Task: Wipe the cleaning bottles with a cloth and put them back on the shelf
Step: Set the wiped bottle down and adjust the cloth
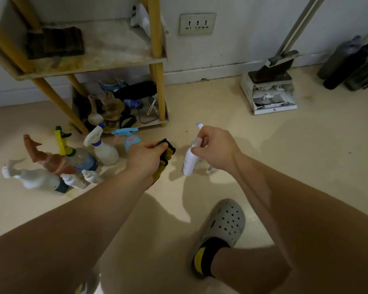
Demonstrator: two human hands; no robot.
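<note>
Head view: the right hand (215,147) has its fingers curled round the neck and trigger of a slim white spray bottle (189,162), so the trigger is mostly hidden. The label print is too small to read. I can't tell whether the base touches the floor (285,158). A small clear object just behind that wrist is not identifiable.

The left hand (146,155) is fisted on a yellow-and-black cloth (168,155). Most of the cloth is buried in the fist, with one end above the knuckles and one hanging below. A light blue spray bottle (132,137) is half covered by that fist.

The held bottle is white with a blue nozzle tip poking above the gripping fingers. Its body is tilted and hangs below the grip. Cloth and bottle are apart, with a narrow gap between the two grips.

Outward of the cloth grip is a cluster of bottles (72,162) on the floor, some standing, some lying. Beyond both grips stands the shelf (115,58); its yellow leg is near, its low tier dark clutter. Bare floor spreads out past the bottle grip up to a dustpan (270,98) by the wall. A grey clog (223,223) sits nearer the person than the bottle grip.
</note>
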